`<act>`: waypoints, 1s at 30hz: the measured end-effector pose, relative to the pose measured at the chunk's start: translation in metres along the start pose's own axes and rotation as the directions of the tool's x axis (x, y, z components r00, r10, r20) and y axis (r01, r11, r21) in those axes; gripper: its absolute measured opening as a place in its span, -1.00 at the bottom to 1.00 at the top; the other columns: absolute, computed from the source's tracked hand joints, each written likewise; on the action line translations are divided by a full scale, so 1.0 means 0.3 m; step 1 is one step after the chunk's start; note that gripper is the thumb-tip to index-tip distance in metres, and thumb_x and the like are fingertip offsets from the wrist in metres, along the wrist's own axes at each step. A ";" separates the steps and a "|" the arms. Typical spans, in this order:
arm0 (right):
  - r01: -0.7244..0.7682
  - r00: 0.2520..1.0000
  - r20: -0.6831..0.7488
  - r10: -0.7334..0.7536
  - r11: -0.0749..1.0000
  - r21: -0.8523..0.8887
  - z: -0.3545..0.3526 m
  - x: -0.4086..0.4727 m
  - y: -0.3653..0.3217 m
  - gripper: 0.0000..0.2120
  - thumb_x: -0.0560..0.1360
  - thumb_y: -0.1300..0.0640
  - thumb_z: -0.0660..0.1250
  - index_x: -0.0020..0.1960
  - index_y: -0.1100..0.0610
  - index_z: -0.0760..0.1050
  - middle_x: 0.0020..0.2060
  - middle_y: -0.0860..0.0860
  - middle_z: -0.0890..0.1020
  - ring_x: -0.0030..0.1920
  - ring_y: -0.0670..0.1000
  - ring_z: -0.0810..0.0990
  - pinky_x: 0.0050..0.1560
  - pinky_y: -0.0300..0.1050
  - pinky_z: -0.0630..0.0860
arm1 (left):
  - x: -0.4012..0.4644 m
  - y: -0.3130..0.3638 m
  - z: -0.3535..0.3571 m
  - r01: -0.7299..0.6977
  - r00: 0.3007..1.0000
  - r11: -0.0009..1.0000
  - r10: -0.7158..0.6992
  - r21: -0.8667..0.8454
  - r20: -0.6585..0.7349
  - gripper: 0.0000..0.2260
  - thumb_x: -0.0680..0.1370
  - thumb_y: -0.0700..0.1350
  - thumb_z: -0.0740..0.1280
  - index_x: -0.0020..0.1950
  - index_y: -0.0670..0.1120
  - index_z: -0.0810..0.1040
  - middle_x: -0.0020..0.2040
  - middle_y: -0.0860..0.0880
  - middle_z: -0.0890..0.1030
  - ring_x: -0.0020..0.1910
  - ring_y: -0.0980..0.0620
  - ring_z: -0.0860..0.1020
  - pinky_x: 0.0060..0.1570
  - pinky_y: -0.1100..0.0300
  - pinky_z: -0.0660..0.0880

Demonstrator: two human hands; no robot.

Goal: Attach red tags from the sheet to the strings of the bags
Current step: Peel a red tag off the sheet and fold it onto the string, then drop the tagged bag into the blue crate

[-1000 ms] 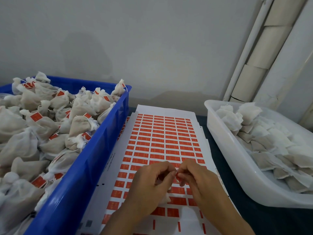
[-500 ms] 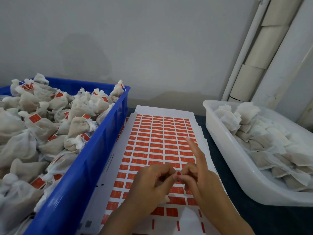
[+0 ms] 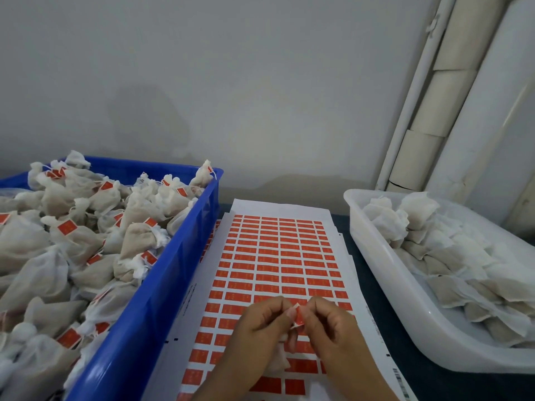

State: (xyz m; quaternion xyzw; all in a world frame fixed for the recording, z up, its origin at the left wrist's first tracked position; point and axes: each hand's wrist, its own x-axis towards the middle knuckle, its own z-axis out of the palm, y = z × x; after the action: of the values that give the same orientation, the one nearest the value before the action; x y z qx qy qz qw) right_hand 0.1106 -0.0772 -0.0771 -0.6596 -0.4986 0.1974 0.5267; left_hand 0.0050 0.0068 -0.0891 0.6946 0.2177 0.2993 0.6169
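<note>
Printing on small red paper tag (image 3: 299,316): too small and blurred to read; lower corner covered by fingertips.
String: not discernible between the pinching fingers.
Small white mesh bag under left hand (image 3: 262,328): mostly hidden by palm; only a crumpled white edge (image 3: 278,360) showing near the wrist.
White sheet of red rectangular tags (image 3: 278,256): near rows covered by both hands, near edge cut off at bottom; text on tags illegible.
Right hand (image 3: 333,328): wrist cut off at bottom edge.
Blue plastic crate (image 3: 162,287): left side and near end out of frame.
White plastic tub (image 3: 385,273): right part cut off.
Barcode marks near right sheet margin (image 3: 401,383): blurred.
</note>
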 end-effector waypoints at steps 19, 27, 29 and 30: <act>-0.136 0.989 -0.048 0.137 0.990 0.021 -0.044 0.018 0.005 -0.89 0.48 0.17 0.33 -0.19 0.18 0.47 -0.26 -0.07 0.67 -0.21 -0.11 0.64 -0.21 -0.42 0.47 | -0.036 0.052 0.006 0.265 0.963 0.819 -0.251 0.509 -0.097 -0.77 0.43 0.17 0.36 0.00 0.11 0.50 -0.01 0.20 0.58 0.01 0.16 0.55 0.02 0.38 0.44; -0.197 0.980 0.046 0.194 0.976 0.090 -0.056 0.029 -0.051 -0.82 0.51 0.15 0.29 -0.21 0.25 0.49 -0.46 0.02 0.62 -0.46 -0.02 0.58 -0.31 -0.23 0.52 | -0.067 0.143 -0.006 0.405 0.913 0.634 -0.325 0.658 -0.249 -0.68 0.56 0.07 0.23 0.31 0.07 0.43 0.31 0.06 0.46 0.27 0.05 0.44 0.29 0.14 0.33; -0.200 0.980 0.059 0.192 0.964 0.174 -0.052 0.036 -0.077 -0.81 0.51 0.18 0.27 -0.20 0.30 0.49 -0.46 0.10 0.61 -0.47 0.05 0.56 -0.37 -0.23 0.54 | -0.079 0.186 -0.009 0.413 0.910 0.594 -0.307 0.691 -0.280 -0.76 0.55 0.07 0.25 0.20 0.09 0.49 0.20 0.06 0.54 0.14 0.06 0.51 0.16 0.19 0.39; -0.193 0.981 0.059 0.184 0.957 0.219 -0.049 0.042 -0.096 -0.80 0.50 0.17 0.27 -0.19 0.30 0.50 -0.45 0.13 0.61 -0.48 0.05 0.57 -0.40 -0.25 0.54 | -0.084 0.212 -0.017 0.404 0.914 0.559 -0.282 0.724 -0.292 -0.78 0.54 0.07 0.26 0.17 0.08 0.50 0.14 0.05 0.56 0.09 0.06 0.52 0.14 0.18 0.40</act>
State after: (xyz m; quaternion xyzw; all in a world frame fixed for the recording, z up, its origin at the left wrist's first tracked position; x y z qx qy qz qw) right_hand 0.1145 -0.0752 -0.0426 -0.6368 -0.4179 0.3139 0.5668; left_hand -0.0210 -0.0155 -0.0298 0.8110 0.4990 0.0995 0.2888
